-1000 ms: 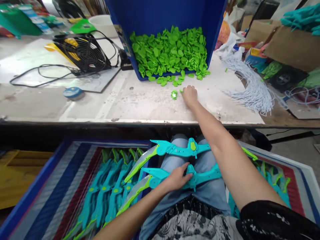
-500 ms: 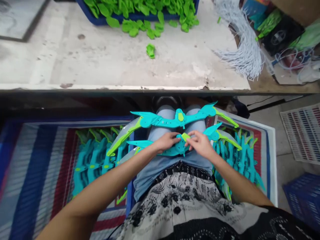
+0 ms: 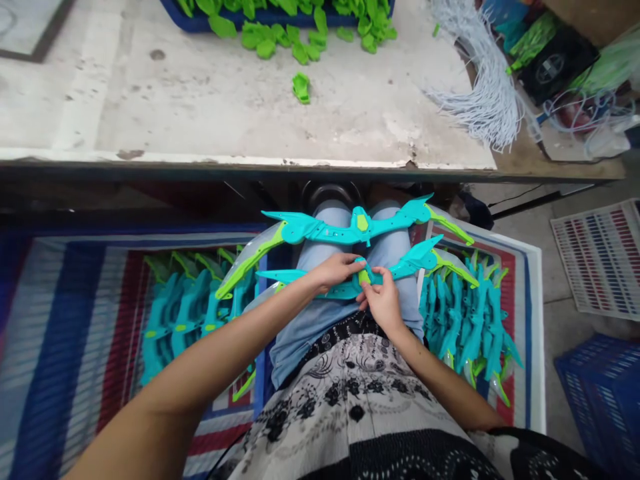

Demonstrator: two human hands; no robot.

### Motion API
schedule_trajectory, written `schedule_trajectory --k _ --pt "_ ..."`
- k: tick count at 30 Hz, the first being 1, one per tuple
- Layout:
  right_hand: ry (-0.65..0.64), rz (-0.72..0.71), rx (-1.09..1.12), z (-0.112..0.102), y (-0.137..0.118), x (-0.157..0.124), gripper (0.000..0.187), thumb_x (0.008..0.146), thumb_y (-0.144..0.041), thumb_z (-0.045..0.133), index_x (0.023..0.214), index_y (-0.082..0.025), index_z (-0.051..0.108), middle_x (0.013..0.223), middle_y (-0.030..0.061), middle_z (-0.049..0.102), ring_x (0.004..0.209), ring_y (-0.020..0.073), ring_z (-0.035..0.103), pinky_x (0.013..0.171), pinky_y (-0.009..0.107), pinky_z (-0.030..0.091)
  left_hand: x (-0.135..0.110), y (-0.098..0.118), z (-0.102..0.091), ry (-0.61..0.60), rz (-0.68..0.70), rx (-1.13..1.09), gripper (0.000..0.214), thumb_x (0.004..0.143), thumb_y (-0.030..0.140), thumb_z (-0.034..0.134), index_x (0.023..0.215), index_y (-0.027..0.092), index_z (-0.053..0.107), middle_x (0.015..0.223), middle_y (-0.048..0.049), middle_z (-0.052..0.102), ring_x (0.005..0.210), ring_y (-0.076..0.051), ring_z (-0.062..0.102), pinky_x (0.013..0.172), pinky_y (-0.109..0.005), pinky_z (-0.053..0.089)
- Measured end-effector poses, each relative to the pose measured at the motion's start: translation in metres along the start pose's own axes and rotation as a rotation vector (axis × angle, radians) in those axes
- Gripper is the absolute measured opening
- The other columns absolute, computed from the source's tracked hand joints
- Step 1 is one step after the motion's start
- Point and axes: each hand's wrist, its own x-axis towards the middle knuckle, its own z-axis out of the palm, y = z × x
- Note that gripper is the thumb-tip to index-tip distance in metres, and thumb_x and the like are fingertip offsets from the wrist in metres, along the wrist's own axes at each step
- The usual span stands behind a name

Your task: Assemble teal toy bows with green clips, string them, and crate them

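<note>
Two teal toy bows with lime-green tips lie across my lap. On the nearer toy bow (image 3: 413,262), my left hand (image 3: 336,272) grips the middle, fingers closed around it. My right hand (image 3: 384,301) is closed at the same spot, its thumb and fingers on a small lime-green piece (image 3: 363,275) against the bow's centre. Fingers partly cover this piece, so I cannot tell how it is seated. The farther toy bow (image 3: 340,234) rests over my knees, with a green piece (image 3: 363,223) in its centre.
Ahead stands a worn white table (image 3: 200,107) bearing a blue bin (image 3: 200,25) of green parts, several loose green parts (image 3: 301,87) and a bundle of white strings (image 3: 493,100). Stacked toy bows fill a striped-lined crate (image 3: 257,393) on my left and a white crate (image 3: 537,333) on my right.
My right hand has moved left and brought the lime-green piece from just above the nearer bow onto its centre. The view has tilted slightly downward.
</note>
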Motion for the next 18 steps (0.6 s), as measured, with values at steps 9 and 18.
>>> schedule_trajectory --k 9,18 --pt "-0.047 0.042 -0.145 -0.014 0.010 0.000 0.088 0.078 -0.048 0.061 0.151 -0.017 0.023 0.057 -0.0046 0.065 0.044 0.0160 0.059 0.043 0.025 0.041 0.005 -0.018 0.003 0.091 0.227 0.308 0.042 0.071 0.046 0.062 0.094 0.011 0.063 0.073 -0.0014 0.061 0.067 -0.015 0.053 0.061 -0.026 0.043" --pt "-0.083 -0.054 -0.177 -0.021 0.014 0.009 0.072 0.074 -0.044 0.069 0.140 -0.027 0.045 0.071 -0.0025 0.063 0.062 0.0169 0.058 0.058 0.028 0.049 0.003 -0.024 0.002 0.089 0.262 0.453 0.058 0.075 0.048 0.059 0.116 0.008 0.059 0.086 -0.0060 0.066 0.075 -0.019 0.058 0.069 -0.031 0.047"
